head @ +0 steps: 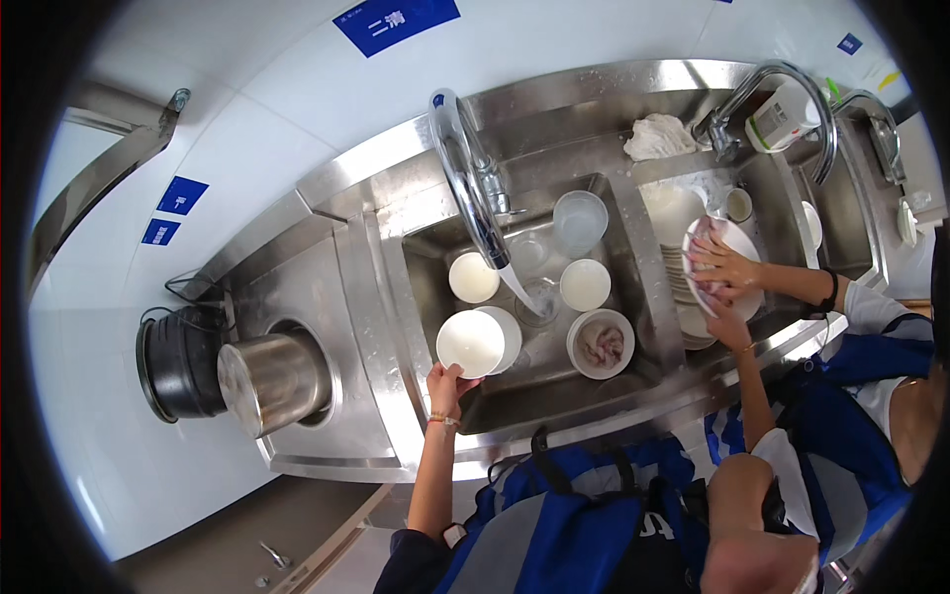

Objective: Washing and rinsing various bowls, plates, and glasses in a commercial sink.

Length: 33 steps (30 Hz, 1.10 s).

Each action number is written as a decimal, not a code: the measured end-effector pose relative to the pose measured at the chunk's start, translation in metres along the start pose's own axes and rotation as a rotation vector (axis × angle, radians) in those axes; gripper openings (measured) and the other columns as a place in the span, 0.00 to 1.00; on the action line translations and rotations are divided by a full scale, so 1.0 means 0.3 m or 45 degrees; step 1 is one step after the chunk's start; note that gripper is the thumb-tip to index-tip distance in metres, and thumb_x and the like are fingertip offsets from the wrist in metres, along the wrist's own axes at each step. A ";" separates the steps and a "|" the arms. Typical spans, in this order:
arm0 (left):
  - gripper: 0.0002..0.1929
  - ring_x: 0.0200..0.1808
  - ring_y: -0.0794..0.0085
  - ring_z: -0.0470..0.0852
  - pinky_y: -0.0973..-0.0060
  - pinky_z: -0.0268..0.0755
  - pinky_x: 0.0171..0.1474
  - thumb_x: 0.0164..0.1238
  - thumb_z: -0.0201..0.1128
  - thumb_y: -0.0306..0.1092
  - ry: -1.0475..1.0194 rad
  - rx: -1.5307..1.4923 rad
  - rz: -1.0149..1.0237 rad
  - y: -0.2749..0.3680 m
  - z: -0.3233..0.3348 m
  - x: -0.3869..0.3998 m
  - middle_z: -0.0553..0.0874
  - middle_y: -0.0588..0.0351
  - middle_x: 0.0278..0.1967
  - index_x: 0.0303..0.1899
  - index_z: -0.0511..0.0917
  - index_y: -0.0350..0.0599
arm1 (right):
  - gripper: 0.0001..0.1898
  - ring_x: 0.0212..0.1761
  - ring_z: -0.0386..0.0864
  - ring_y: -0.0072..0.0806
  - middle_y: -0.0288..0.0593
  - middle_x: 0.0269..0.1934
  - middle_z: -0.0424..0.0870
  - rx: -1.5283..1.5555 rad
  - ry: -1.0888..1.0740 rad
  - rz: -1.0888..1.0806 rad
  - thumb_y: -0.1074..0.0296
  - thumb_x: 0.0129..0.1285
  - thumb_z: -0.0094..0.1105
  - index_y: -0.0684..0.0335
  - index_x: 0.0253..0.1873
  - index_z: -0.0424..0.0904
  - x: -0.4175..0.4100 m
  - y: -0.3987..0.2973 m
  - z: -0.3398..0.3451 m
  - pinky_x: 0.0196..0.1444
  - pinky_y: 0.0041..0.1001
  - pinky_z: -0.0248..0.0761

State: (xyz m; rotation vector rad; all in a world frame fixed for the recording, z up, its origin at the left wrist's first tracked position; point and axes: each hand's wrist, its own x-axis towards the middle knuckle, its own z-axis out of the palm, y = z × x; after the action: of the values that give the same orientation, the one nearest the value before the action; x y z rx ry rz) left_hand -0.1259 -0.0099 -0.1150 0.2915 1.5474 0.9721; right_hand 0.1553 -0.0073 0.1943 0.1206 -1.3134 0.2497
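My left hand [449, 386] grips the near rim of a white bowl [470, 344], thumb over its edge. Partly behind that bowl is another white bowl [507, 340]. My right hand is out of view. Water runs from a curved chrome faucet [469, 185] into a clear round vessel [537, 303] in the steel sink basin [549, 405]. Around it stand a white bowl [474, 278], another white bowl [585, 285] and a translucent container [580, 223]. Stacked white bowls [600, 344] at the basin's near right hold a crumpled pinkish cloth.
At right, a co-worker's hands [720, 267] hold a white plate [742, 245] with pinkish material over a basin of stacked plates [679, 278]. A white cloth [659, 137] and a white jug [785, 119] lie behind. A steel pot [274, 382] and black bucket [182, 367] are at left.
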 end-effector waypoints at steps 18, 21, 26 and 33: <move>0.15 0.26 0.55 0.81 0.79 0.78 0.24 0.47 0.48 0.23 -0.087 -0.163 0.003 -0.046 0.043 0.005 0.79 0.41 0.29 0.39 0.67 0.26 | 0.10 0.15 0.69 0.30 0.37 0.16 0.69 -0.857 -0.218 1.105 0.82 0.42 0.56 0.63 0.23 0.64 -0.347 0.073 -0.150 0.19 0.20 0.63; 0.11 0.26 0.54 0.81 0.77 0.78 0.23 0.49 0.50 0.24 -0.132 -0.190 0.024 -0.044 0.045 0.002 0.78 0.41 0.30 0.35 0.67 0.29 | 0.16 0.43 0.70 0.40 0.43 0.36 0.74 -1.262 -1.083 1.258 0.72 0.42 0.61 0.61 0.39 0.69 -0.428 0.109 -0.166 0.45 0.35 0.63; 0.11 0.26 0.54 0.81 0.77 0.79 0.24 0.49 0.49 0.24 -0.157 -0.234 0.051 -0.038 0.044 -0.014 0.78 0.41 0.30 0.36 0.66 0.30 | 0.22 0.54 0.61 0.39 0.44 0.44 0.70 -1.190 -1.216 1.295 0.68 0.39 0.63 0.58 0.44 0.69 -0.442 0.081 -0.195 0.56 0.40 0.52; 0.11 0.25 0.55 0.81 0.78 0.78 0.22 0.48 0.49 0.23 -0.163 -0.239 0.043 -0.044 0.039 -0.042 0.79 0.42 0.29 0.36 0.67 0.30 | 0.20 0.45 0.68 0.34 0.44 0.38 0.71 -1.146 -1.078 2.144 0.77 0.37 0.60 0.64 0.40 0.68 -0.356 0.027 -0.200 0.44 0.30 0.62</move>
State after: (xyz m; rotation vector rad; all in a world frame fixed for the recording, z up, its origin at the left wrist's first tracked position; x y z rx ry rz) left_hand -0.1077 -0.0217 -0.1148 0.2425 1.3288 1.0960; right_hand 0.1849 0.0021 0.0754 -1.8910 -1.9350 1.0444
